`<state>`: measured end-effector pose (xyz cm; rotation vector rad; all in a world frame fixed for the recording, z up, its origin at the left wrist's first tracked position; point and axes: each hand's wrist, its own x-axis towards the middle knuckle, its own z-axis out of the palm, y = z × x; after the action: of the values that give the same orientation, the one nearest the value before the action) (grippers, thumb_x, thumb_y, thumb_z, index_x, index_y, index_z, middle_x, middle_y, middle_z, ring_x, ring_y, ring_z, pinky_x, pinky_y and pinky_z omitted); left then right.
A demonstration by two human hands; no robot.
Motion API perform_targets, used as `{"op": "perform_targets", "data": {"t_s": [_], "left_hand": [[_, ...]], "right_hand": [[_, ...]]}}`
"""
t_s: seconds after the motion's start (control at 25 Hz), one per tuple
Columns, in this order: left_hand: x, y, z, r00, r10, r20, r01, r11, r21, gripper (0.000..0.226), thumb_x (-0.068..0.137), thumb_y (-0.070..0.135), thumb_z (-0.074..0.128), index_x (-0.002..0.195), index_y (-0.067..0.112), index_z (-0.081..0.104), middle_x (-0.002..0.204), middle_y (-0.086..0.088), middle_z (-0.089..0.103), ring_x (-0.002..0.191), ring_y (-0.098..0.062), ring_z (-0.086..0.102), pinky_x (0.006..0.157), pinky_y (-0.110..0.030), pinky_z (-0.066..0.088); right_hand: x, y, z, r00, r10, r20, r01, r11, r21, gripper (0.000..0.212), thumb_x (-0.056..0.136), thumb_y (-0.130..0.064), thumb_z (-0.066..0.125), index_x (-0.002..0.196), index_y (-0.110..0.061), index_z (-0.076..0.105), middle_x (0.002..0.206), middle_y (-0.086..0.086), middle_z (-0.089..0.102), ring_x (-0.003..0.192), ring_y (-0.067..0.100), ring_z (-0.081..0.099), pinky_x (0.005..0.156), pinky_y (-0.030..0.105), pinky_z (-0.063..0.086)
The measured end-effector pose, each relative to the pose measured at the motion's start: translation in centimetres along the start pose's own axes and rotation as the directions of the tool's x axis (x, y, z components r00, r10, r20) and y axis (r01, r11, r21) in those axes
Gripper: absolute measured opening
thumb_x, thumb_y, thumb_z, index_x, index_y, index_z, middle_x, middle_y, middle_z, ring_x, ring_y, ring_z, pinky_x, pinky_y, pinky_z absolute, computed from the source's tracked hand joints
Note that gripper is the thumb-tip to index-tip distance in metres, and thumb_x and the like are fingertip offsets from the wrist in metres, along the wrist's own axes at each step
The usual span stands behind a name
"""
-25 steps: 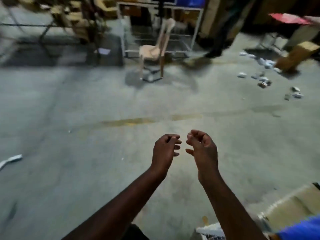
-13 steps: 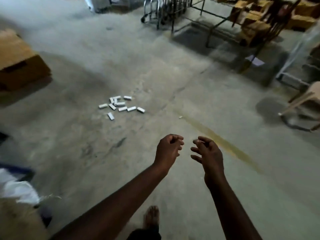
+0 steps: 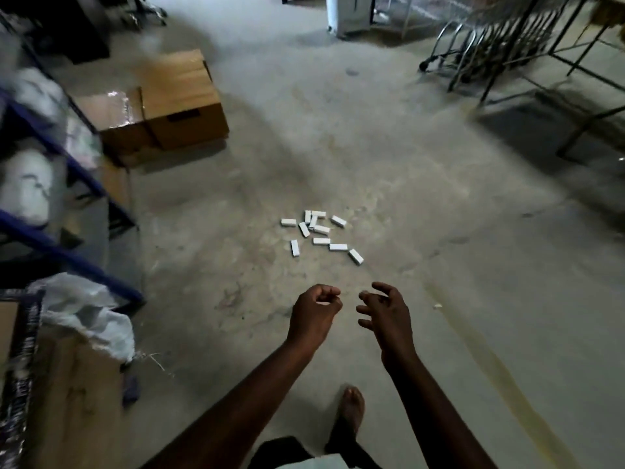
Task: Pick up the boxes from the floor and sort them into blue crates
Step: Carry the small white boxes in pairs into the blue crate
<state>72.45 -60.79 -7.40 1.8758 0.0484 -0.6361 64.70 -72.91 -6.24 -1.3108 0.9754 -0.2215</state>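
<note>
Left hand (image 3: 316,313) curled, empty; right hand (image 3: 385,314) loose, empty. Crouch by small white rectangular boxes (image 3: 321,241); gather several per grip.

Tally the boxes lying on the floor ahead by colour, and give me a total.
White small boxes: 11
Brown cartons, upper left: 2
Total: 13
</note>
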Motion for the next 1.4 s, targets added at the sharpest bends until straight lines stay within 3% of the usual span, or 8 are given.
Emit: {"op": "perform_targets", "data": {"t_s": [0.2, 0.4, 0.64, 0.8, 0.92, 1.04, 1.2, 1.4], "left_hand": [[9.0, 2.3, -2.1, 0.984, -0.100, -0.147, 0.087, 0.992, -0.097, 0.017, 0.093, 0.017, 0.074, 0.108, 0.023, 0.078, 0.106, 0.001, 0.078, 0.099, -0.023, 0.076, 0.076, -0.038, 0.063], [18.3, 3.3, -4.3, 0.960, -0.190, -0.206, 0.166, 0.978, -0.130, 0.017, 0.090, 0.016, 0.074, 0.105, 0.023, 0.078, 0.100, 0.003, 0.078, 0.095, -0.023, 0.076, 0.081, -0.041, 0.064], [31.9, 3.6, -6.9, 0.960, -0.233, -0.152, 0.236, 0.972, -0.001, 0.017, 0.080, 0.029, 0.075, 0.096, 0.027, 0.076, 0.094, 0.011, 0.078, 0.091, -0.016, 0.075, 0.088, -0.047, 0.065], [40.5, 3.6, -7.3, 0.949, -0.285, -0.132, 0.295, 0.953, 0.070, 0.016, 0.081, 0.024, 0.081, 0.096, 0.026, 0.074, 0.092, 0.005, 0.077, 0.094, -0.026, 0.076, 0.088, -0.047, 0.064], [47.1, 4.0, -7.1, 0.941, -0.306, -0.147, 0.324, 0.939, 0.120, 0.023, 0.083, 0.024, 0.084, 0.103, 0.021, 0.075, 0.096, 0.001, 0.076, 0.096, -0.028, 0.075, 0.090, -0.041, 0.061], [53.3, 3.0, -6.5, 0.945, -0.254, -0.207, 0.293, 0.937, 0.188, 0.029, 0.085, 0.025, 0.085, 0.109, 0.015, 0.074, 0.103, -0.004, 0.076, 0.098, -0.025, 0.073, 0.088, -0.034, 0.056], [64.2, -2.1, -4.5, 0.924, -0.279, -0.260, 0.345, 0.902, 0.260, 0.035, 0.087, 0.032, 0.084, 0.113, 0.013, 0.071, 0.111, -0.006, 0.075, 0.103, -0.023, 0.072, 0.080, -0.026, 0.045], [77.5, -13.9, -0.8, 0.896, -0.349, -0.275, 0.432, 0.832, 0.349, 0.046, 0.087, 0.047, 0.080, 0.117, 0.014, 0.068, 0.122, -0.007, 0.072, 0.112, -0.028, 0.070, 0.091, -0.033, 0.051]], "right_hand": [[9.8, -4.3, 5.1, 0.991, -0.023, 0.134, 0.045, 0.985, -0.165, 0.035, 0.093, -0.021, 0.069, 0.127, -0.023, 0.062, 0.107, 0.002, 0.075, 0.091, 0.021, 0.076, 0.080, 0.044, 0.063], [18.5, -5.6, 10.5, 0.987, 0.024, 0.159, 0.017, 0.967, -0.255, 0.032, 0.092, -0.018, 0.069, 0.123, -0.022, 0.063, 0.102, 0.002, 0.075, 0.090, 0.022, 0.076, 0.076, 0.042, 0.062], [29.6, -6.8, 17.7, 0.993, 0.099, 0.063, -0.073, 0.942, -0.327, 0.035, 0.088, -0.018, 0.071, 0.122, -0.022, 0.064, 0.098, -0.001, 0.076, 0.086, 0.020, 0.076, 0.079, 0.047, 0.064], [37.7, -5.5, 20.5, 0.991, 0.136, -0.010, -0.129, 0.916, -0.381, 0.039, 0.075, -0.033, 0.072, 0.113, -0.034, 0.064, 0.094, -0.006, 0.077, 0.087, 0.020, 0.075, 0.086, 0.053, 0.063], [43.5, -4.5, 22.8, 0.985, 0.160, -0.064, -0.172, 0.886, -0.431, 0.042, 0.072, -0.036, 0.071, 0.113, -0.034, 0.064, 0.094, -0.005, 0.077, 0.092, 0.021, 0.075, 0.090, 0.049, 0.061], [48.7, -4.1, 25.2, 0.988, 0.149, -0.033, -0.142, 0.819, -0.557, 0.038, 0.084, -0.027, 0.074, 0.120, -0.021, 0.065, 0.104, 0.000, 0.077, 0.102, 0.023, 0.072, 0.091, 0.033, 0.053], [59.1, 1.1, 28.3, 0.993, 0.117, -0.009, -0.090, 0.718, -0.690, 0.039, 0.088, -0.027, 0.074, 0.124, -0.017, 0.064, 0.112, 0.001, 0.075, 0.102, 0.023, 0.073, 0.090, 0.034, 0.051], [72.8, 13.1, 31.1, 0.989, 0.146, 0.032, -0.060, 0.586, -0.808, 0.043, 0.088, -0.029, 0.076, 0.127, -0.015, 0.063, 0.117, 0.006, 0.075, 0.111, 0.028, 0.069, 0.091, 0.037, 0.050]]}}
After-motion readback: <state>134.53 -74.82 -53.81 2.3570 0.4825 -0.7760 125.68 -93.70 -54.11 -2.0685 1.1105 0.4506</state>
